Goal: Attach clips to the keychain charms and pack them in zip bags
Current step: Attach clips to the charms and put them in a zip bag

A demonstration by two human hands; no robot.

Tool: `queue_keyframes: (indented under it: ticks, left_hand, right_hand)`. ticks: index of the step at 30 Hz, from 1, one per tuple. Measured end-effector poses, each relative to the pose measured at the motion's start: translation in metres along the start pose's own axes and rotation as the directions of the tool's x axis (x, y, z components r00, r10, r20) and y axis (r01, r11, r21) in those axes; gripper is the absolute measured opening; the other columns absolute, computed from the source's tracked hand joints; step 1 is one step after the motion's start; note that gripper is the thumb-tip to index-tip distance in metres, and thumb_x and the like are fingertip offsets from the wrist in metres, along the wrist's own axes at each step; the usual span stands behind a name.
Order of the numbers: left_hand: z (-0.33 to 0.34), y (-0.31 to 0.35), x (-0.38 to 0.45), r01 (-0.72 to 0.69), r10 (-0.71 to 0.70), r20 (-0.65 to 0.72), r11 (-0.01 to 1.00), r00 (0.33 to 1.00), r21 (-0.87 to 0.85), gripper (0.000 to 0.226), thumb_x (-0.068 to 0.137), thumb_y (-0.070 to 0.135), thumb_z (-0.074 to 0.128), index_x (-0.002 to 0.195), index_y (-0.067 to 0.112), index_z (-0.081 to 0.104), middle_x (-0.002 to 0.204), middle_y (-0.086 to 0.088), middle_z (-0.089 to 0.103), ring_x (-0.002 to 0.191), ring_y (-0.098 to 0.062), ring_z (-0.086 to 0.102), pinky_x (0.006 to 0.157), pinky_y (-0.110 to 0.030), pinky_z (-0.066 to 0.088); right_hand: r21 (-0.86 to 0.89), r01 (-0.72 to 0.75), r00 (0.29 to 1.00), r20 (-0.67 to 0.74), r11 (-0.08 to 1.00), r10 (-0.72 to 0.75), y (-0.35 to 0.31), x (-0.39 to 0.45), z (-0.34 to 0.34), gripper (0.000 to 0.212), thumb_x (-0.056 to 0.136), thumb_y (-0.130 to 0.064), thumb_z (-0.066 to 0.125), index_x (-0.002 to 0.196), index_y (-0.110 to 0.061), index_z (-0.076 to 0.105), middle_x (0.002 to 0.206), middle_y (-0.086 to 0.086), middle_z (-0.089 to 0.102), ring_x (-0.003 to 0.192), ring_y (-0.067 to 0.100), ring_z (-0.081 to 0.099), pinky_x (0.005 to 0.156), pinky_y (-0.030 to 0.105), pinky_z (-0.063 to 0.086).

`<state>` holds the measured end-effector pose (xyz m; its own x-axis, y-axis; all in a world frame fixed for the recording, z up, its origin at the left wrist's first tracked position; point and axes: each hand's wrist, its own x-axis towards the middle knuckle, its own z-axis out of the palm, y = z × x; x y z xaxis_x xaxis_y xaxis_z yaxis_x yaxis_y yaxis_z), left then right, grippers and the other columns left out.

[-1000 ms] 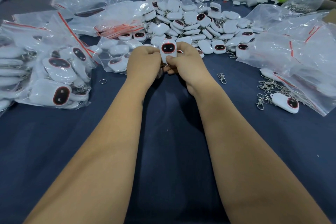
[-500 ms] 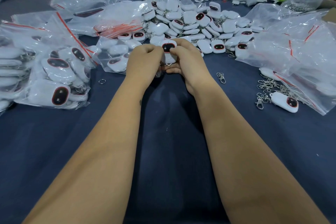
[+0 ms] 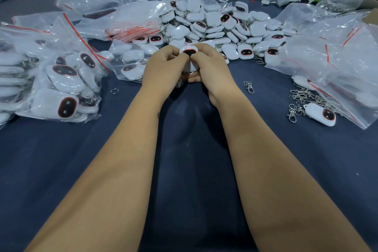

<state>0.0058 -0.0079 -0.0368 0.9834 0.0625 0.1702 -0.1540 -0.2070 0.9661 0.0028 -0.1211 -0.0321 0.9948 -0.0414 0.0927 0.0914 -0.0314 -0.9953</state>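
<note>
Both hands meet over the middle of the dark blue table. My left hand (image 3: 163, 65) and my right hand (image 3: 210, 65) pinch one white keychain charm (image 3: 189, 51) with a black, red-rimmed face between their fingertips. Its lower part and any clip on it are hidden behind my fingers. A large heap of loose white charms (image 3: 214, 24) lies just beyond my hands. One metal clip (image 3: 249, 86) lies alone to the right of my right wrist. Further right, several clips (image 3: 300, 96) are piled beside a single charm (image 3: 321, 116).
Filled zip bags of charms (image 3: 59, 88) are stacked at the left, one more bag (image 3: 131, 63) close to my left hand. Empty zip bags (image 3: 335, 57) cover the right side. A small split ring (image 3: 114, 91) lies left of my left forearm. Another person's arm is at the far right.
The charm has tipped so its face looks more upward, and my fingertips have closed in over its face. Both hands stay in the same spot.
</note>
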Motion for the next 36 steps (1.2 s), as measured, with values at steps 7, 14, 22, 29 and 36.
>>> queue_keyframes:
  ticks: [7, 14, 22, 29, 36]
  left_hand:
    - [0.001, -0.001, 0.001, -0.004, 0.005, -0.02, 1.0, 1.0, 0.023, 0.019, 0.089, 0.034, 0.061, 0.081, 0.017, 0.061, 0.069, 0.003, 0.064, 0.047, -0.015, 0.051, 0.052, -0.027, 0.044]
    - [0.001, 0.0, -0.001, -0.027, 0.031, -0.044, 0.995, 0.999, 0.096, 0.021, 0.088, 0.033, 0.058, 0.084, 0.012, 0.06, 0.084, -0.009, 0.071, 0.052, -0.017, 0.054, 0.06, -0.042, 0.053]
    - [0.001, 0.001, -0.003, -0.052, 0.059, -0.052, 0.99, 0.997, 0.131, 0.024, 0.081, 0.034, 0.056, 0.083, 0.01, 0.055, 0.082, -0.015, 0.068, 0.064, -0.031, 0.056, 0.071, -0.057, 0.055]
    - [-0.002, 0.008, -0.005, 0.002, -0.021, -0.198, 0.995, 0.98, -0.099, 0.026, 0.077, 0.035, 0.044, 0.075, 0.017, 0.064, 0.071, -0.003, 0.067, 0.055, -0.021, 0.053, 0.058, -0.04, 0.046]
    - [-0.027, 0.008, 0.003, -0.091, -0.148, -0.523, 0.91, 0.839, -0.404, 0.026, 0.091, 0.013, 0.037, 0.082, 0.01, 0.061, 0.07, -0.006, 0.063, 0.056, -0.025, 0.058, 0.047, -0.022, 0.039]
  right_hand:
    - [0.042, -0.017, 1.0, 0.0, 0.999, 0.017, -0.001, -0.001, 0.001, 0.022, 0.092, -0.01, 0.049, 0.09, -0.026, 0.064, 0.076, -0.003, 0.065, 0.058, 0.007, 0.059, 0.055, 0.021, 0.051]
    - [0.031, -0.042, 0.999, -0.015, 0.999, 0.042, -0.001, 0.0, 0.003, 0.021, 0.092, -0.01, 0.05, 0.102, -0.022, 0.065, 0.083, 0.0, 0.066, 0.06, 0.006, 0.057, 0.057, 0.021, 0.049]
    - [0.036, -0.034, 0.999, -0.006, 0.999, 0.034, -0.004, -0.002, 0.003, 0.023, 0.093, -0.008, 0.047, 0.095, -0.023, 0.064, 0.08, -0.001, 0.065, 0.058, 0.005, 0.057, 0.055, 0.02, 0.049]
    - [0.04, -0.051, 0.997, -0.06, 0.998, 0.053, -0.001, 0.0, 0.003, 0.016, 0.092, -0.009, 0.048, 0.085, -0.019, 0.057, 0.091, 0.009, 0.064, 0.066, 0.023, 0.063, 0.054, 0.023, 0.049]
    - [0.102, -0.042, 0.988, -0.144, 0.994, 0.056, -0.002, 0.0, 0.002, 0.011, 0.092, -0.01, 0.051, 0.088, -0.018, 0.057, 0.09, 0.003, 0.062, 0.063, 0.015, 0.059, 0.057, 0.022, 0.048]
